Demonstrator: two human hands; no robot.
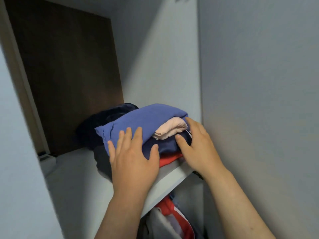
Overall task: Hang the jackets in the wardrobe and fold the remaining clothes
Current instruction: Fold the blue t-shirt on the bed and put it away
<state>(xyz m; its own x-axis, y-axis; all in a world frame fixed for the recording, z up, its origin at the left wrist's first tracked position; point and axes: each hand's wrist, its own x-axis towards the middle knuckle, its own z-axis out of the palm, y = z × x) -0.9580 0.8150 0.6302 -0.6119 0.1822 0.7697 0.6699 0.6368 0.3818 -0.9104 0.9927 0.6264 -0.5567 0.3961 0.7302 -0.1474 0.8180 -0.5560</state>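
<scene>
A stack of folded clothes lies on a white wardrobe shelf [165, 180]. A folded blue garment [146, 118] is on top, with a pale pink one [170, 129], a navy one [165, 145] and a red one [170, 160] beneath it. My left hand [133, 159] lies flat against the stack's front left, fingers spread over the blue and navy cloth. My right hand [196, 145] presses the stack's right side, fingers apart, thumb on the navy garment. Neither hand grips anything.
A dark heap of clothing [101, 121] lies behind the stack. Below the shelf hang red and grey clothes [170, 219]. The brown back panel [69, 69] rises behind, and a white wardrobe wall [259, 100] stands close on the right.
</scene>
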